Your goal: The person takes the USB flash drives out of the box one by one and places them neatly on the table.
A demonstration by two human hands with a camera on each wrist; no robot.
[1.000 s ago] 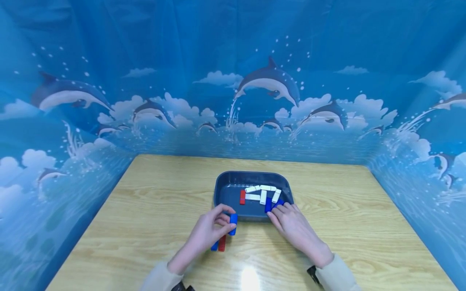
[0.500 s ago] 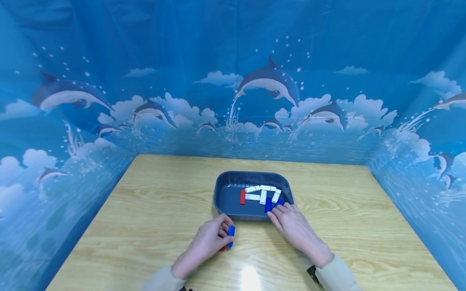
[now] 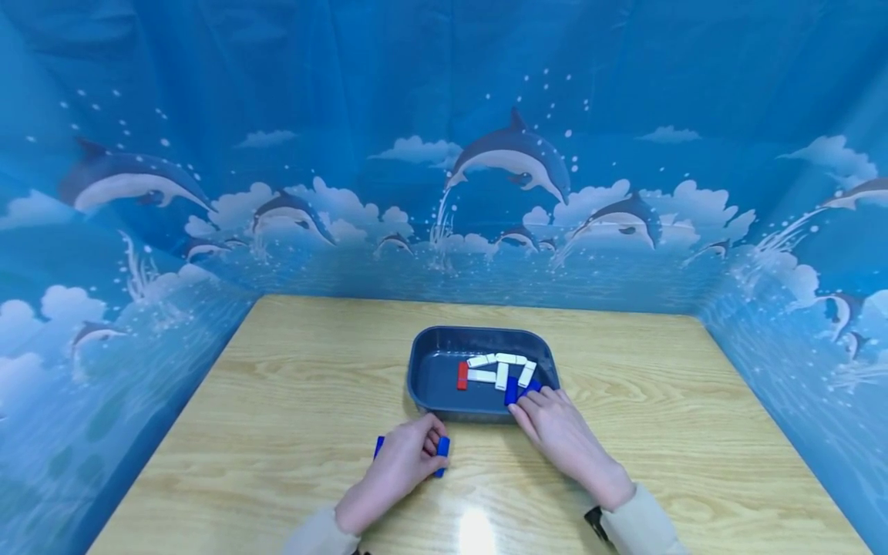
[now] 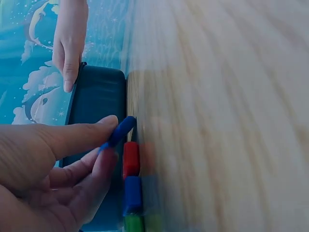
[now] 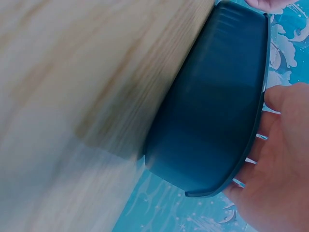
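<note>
My left hand (image 3: 402,455) pinches a blue block (image 3: 442,456) between thumb and fingertips, just in front of a dark blue tray (image 3: 430,397). In the left wrist view this block (image 4: 119,131) is tilted above the table. Close by are a red block (image 4: 131,159), another blue block (image 4: 133,194) and a green block (image 4: 134,223); the hand covers most of these from the head view. My right hand (image 3: 565,435) holds the tray's near right rim, thumb on the rim and fingers reaching inside over blue blocks (image 3: 511,391). Its fingertips are hidden.
Inside the tray lie several white blocks (image 3: 501,375) and a red block (image 3: 462,376). Part of a blue block (image 3: 378,446) shows left of my left hand. The wooden table (image 3: 312,370) meets a dolphin-printed curtain (image 3: 444,193) at its back and sides.
My left hand has come down from the tray's front toward the table, keeping the blue block. It now covers the red block seen earlier. The right hand has stayed put.
</note>
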